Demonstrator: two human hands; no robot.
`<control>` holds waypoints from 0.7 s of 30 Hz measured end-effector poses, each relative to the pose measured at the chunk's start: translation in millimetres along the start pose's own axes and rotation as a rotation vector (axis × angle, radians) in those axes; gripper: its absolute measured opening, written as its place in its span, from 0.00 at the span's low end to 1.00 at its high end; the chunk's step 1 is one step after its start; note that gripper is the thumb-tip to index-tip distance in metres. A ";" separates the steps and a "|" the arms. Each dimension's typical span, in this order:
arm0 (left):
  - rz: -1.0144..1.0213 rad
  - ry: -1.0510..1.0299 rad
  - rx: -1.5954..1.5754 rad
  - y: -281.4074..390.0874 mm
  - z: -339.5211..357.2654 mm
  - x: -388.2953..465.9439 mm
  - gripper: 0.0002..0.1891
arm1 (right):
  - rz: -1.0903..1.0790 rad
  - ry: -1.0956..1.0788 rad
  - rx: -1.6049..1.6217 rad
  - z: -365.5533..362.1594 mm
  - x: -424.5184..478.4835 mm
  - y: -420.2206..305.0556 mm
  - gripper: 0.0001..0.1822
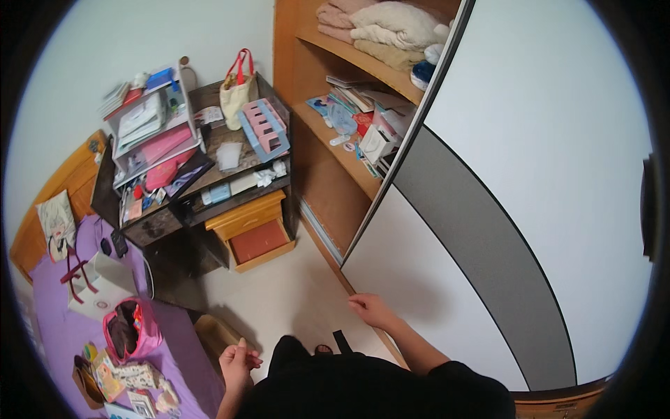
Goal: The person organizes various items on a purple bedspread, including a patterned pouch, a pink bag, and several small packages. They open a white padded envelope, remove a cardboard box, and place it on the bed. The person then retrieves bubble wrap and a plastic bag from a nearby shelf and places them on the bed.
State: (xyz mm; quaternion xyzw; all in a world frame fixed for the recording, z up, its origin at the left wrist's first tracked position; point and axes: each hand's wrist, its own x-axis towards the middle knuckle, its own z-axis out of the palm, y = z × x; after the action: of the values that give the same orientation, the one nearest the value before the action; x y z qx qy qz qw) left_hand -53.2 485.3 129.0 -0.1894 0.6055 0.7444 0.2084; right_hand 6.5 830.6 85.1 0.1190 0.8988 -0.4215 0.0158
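My left hand [238, 362] hangs beside the edge of the bed with its fingers loosely bent and nothing in it. A cardboard box [222, 335] stands on the floor just past it. My right hand [372, 310], empty and loosely curled, is in front of the white sliding wardrobe door [419, 262]; whether it touches the door I cannot tell. On the purple bed sheet [180, 340] lie a pink bag [152, 332], a white paper bag [99, 288] and several small items. Ahead is a cluttered desk [204, 183].
The wardrobe's open part shows folded blankets [398, 26] above a shelf of books and small boxes [377, 141]. A wooden drawer unit [261, 241] stands under the desk, its lower drawer pulled out. A cloth tote bag [238, 99] and a pink-and-blue organizer [264, 128] are on the desk.
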 end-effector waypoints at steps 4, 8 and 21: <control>-0.066 -0.107 0.097 21.9 50.9 83.3 0.15 | 0.170 0.076 0.069 -0.4 39.1 23.1 0.13; -0.096 -0.265 0.154 61.4 116.1 168.5 0.16 | 0.205 0.094 0.022 -13.0 92.7 32.5 0.14; -0.153 -0.227 0.178 199.7 159.7 401.5 0.14 | 0.569 0.648 0.802 -83.2 318.5 -2.1 0.14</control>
State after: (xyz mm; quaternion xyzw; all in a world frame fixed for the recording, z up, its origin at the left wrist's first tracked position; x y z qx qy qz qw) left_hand -503.6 638.4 109.9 -0.1303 0.6254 0.6864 0.3474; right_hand -297.4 956.6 99.3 0.4748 0.5609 -0.6500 -0.1934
